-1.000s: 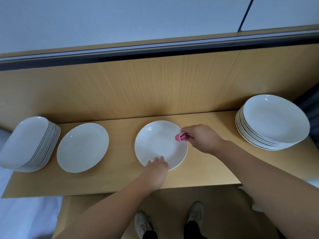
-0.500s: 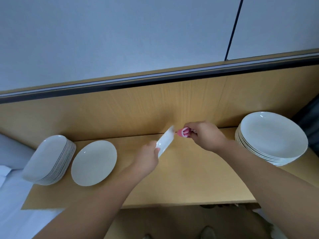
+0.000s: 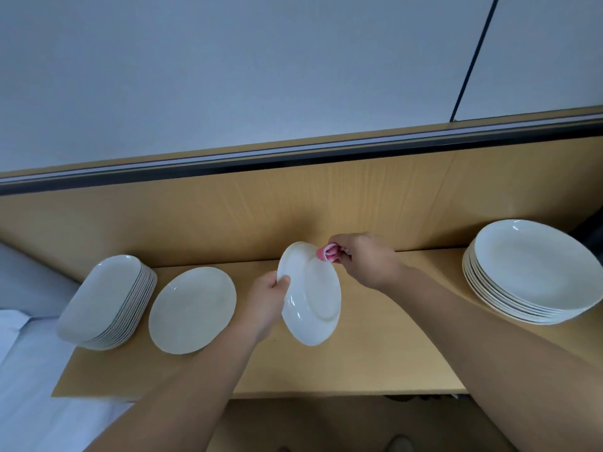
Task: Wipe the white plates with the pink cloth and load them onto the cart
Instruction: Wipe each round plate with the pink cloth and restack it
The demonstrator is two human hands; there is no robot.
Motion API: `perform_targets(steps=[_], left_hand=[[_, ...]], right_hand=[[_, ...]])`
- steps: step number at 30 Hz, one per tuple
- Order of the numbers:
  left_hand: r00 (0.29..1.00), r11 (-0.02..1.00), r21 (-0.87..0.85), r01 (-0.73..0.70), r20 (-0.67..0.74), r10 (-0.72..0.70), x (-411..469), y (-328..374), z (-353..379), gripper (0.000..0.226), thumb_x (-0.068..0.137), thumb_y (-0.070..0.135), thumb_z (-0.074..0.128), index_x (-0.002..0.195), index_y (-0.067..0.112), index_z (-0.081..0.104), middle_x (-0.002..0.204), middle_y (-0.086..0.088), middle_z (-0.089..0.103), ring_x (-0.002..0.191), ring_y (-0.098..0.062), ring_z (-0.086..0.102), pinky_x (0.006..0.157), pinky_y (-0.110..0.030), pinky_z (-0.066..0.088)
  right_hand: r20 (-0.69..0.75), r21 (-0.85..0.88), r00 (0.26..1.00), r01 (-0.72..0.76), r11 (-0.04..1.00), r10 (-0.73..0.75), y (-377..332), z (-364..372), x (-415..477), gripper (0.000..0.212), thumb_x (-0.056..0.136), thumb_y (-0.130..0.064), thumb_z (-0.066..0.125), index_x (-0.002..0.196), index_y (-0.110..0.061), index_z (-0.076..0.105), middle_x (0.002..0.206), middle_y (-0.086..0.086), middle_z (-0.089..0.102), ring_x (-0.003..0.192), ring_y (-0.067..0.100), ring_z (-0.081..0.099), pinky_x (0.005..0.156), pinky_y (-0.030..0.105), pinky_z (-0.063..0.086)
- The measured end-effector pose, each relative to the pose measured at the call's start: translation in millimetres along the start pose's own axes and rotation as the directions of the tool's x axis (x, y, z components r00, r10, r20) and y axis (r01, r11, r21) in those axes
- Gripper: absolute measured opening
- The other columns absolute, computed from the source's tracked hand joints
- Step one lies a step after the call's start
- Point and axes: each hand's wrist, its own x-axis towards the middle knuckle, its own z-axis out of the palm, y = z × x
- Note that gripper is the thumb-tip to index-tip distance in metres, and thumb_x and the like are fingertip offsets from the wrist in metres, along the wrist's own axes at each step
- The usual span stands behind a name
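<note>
My left hand (image 3: 267, 295) grips a white plate (image 3: 313, 295) by its rim, tilted on edge above the wooden shelf (image 3: 375, 353), apparently so its back faces me for wiping. My right hand (image 3: 365, 259), knuckles up, pinches the bunched pink cloth (image 3: 328, 252) against the plate's top edge.

No text, label or number can be read anywhere.

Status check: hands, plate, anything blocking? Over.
Left hand grips plate, held tilted above shelf. Right hand pinches pink cloth at its upper rim. Nothing in the way.
</note>
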Motion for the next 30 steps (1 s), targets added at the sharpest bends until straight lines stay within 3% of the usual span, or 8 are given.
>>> perform_targets(steps=[5, 9, 10, 12, 15, 18, 24, 30], left_hand=[[0.989, 0.999, -0.018, -0.042, 0.143, 0.044, 2.2, 0.3, -23.2, 0.029, 0.079, 0.024, 0.057, 0.105, 0.022, 0.067, 0.102, -0.002, 0.073, 0.101, -0.027, 0.067, 0.093, -0.054, 0.051], [0.975, 0.996, -0.038, -0.085, 0.202, 0.091, 9.2, -6.4, -33.7, 0.030, 0.072, 0.013, 0.062, 0.100, 0.020, 0.070, 0.102, -0.008, 0.073, 0.103, -0.031, 0.066, 0.095, -0.057, 0.049], [0.972, 0.995, -0.051, -0.090, 0.212, 0.099, 11.2, -9.0, -36.1, 0.029, 0.074, 0.012, 0.061, 0.100, 0.020, 0.071, 0.103, -0.009, 0.072, 0.103, -0.032, 0.066, 0.096, -0.057, 0.048], [0.968, 0.993, -0.079, -0.086, 0.227, 0.102, 14.5, -16.6, -40.7, 0.028, 0.078, 0.012, 0.060, 0.103, 0.018, 0.072, 0.104, -0.010, 0.072, 0.104, -0.031, 0.066, 0.096, -0.056, 0.049], [0.966, 0.994, -0.078, -0.074, 0.243, 0.091, 17.9, -29.6, -43.5, 0.030, 0.080, 0.017, 0.063, 0.109, 0.018, 0.070, 0.106, -0.009, 0.072, 0.105, -0.028, 0.066, 0.097, -0.055, 0.049], [0.973, 0.995, -0.095, -0.021, 0.228, 0.042, 20.7, -40.0, -40.5, 0.039, 0.075, 0.022, 0.067, 0.114, 0.018, 0.065, 0.108, -0.005, 0.072, 0.105, -0.025, 0.066, 0.095, -0.054, 0.050], [0.979, 0.999, 0.005, -0.038, 0.199, 0.036, 28.4, -51.1, -36.7, 0.032, 0.069, 0.035, 0.066, 0.101, 0.027, 0.066, 0.097, -0.006, 0.071, 0.097, -0.031, 0.066, 0.087, -0.061, 0.051], [0.971, 0.994, 0.014, -0.106, 0.217, 0.100, 29.6, -49.3, -35.4, 0.027, 0.075, 0.026, 0.061, 0.101, 0.029, 0.067, 0.099, -0.001, 0.071, 0.099, -0.028, 0.065, 0.089, -0.058, 0.052]], right_hand=[[-0.029, -0.127, 0.999, 0.035, 0.991, -0.038, -25.7, 37.5, 28.2, 0.020, 0.090, -0.010, 0.047, 0.100, -0.016, 0.063, 0.089, 0.000, 0.064, 0.078, 0.025, 0.059, 0.061, 0.034, 0.048], [0.010, -0.106, 0.983, 0.181, 0.978, -0.181, -36.1, 79.8, 30.0, 0.033, 0.089, -0.009, 0.048, 0.117, -0.011, 0.064, 0.126, 0.009, 0.061, 0.099, 0.033, 0.063, 0.070, 0.035, 0.051], [0.051, -0.064, 0.980, 0.197, 0.978, -0.193, -34.6, 88.8, 27.1, 0.038, 0.090, -0.009, 0.049, 0.126, -0.009, 0.060, 0.141, 0.012, 0.051, 0.115, 0.034, 0.058, 0.080, 0.037, 0.051], [0.221, 0.038, 0.958, 0.176, 0.984, -0.180, -29.2, 100.3, 19.9, 0.058, 0.092, -0.014, 0.049, 0.148, -0.007, 0.036, 0.161, 0.012, 0.016, 0.146, 0.027, 0.023, 0.109, 0.035, 0.036], [0.330, 0.160, 0.928, 0.123, 0.979, -0.171, -29.6, 104.1, 15.8, 0.070, 0.093, -0.031, 0.042, 0.154, -0.008, 0.017, 0.162, 0.006, -0.006, 0.149, 0.017, -0.008, 0.121, 0.029, 0.004], [0.304, 0.153, 0.947, 0.059, 0.986, -0.104, -32.0, 111.6, 24.9, 0.062, 0.103, -0.039, 0.038, 0.154, -0.011, 0.017, 0.163, 0.002, -0.003, 0.150, 0.016, -0.003, 0.120, 0.025, 0.001], [0.282, -0.038, 0.956, 0.093, 0.995, -0.079, -36.1, 126.9, 52.2, 0.076, 0.091, -0.063, 0.031, 0.149, -0.013, 0.036, 0.158, 0.012, 0.024, 0.145, 0.032, 0.016, 0.119, 0.046, 0.014], [0.299, -0.022, 0.954, 0.020, 1.000, -0.013, -27.9, 118.7, 77.1, 0.052, 0.100, -0.043, 0.044, 0.146, -0.020, 0.040, 0.155, 0.004, 0.028, 0.143, 0.024, 0.018, 0.117, 0.040, 0.017]])
